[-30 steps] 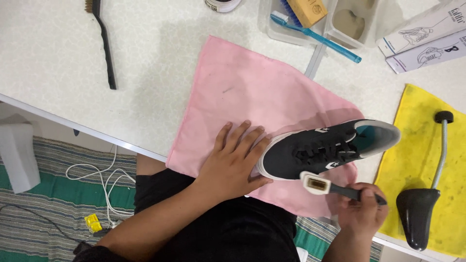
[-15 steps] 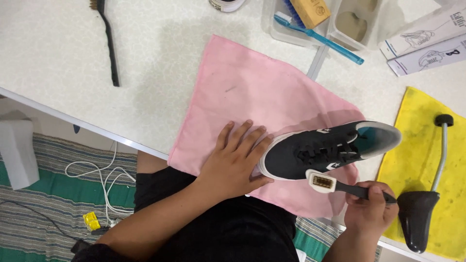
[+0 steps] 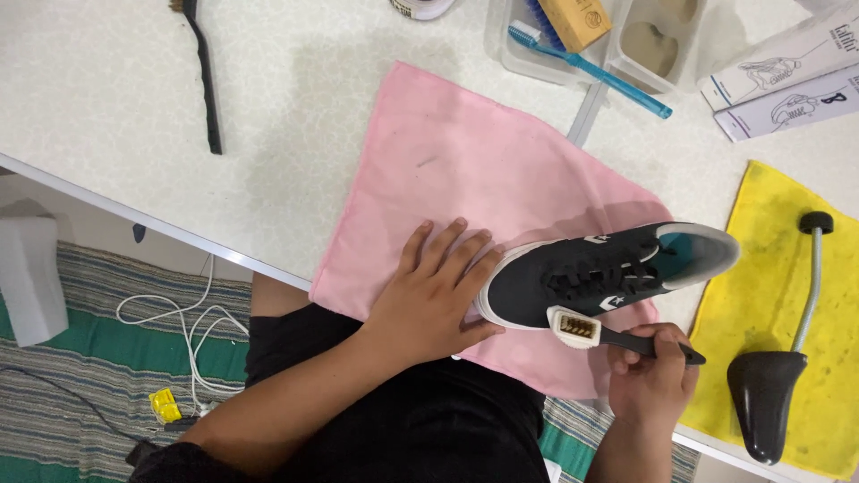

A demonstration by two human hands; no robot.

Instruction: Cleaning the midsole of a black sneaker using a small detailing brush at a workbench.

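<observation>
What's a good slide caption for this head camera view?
Left hand steadies a black sneaker on a pink cloth; right hand holds a small brush against its side.

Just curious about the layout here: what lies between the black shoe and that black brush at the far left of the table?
In the head view, the pink cloth lies between the black shoe and the black brush, then bare white tabletop.

We see the shoe [image 3: 608,273] lying on the cloth [image 3: 483,179], just right of our left hand [image 3: 434,300], which rests flat on that cloth. Our right hand [image 3: 649,376], nearer us than the shoe, holds a small brush [image 3: 617,335] against its side. Right of this hand, a shoe tree [image 3: 774,394] lies on another cloth [image 3: 778,268].
</observation>
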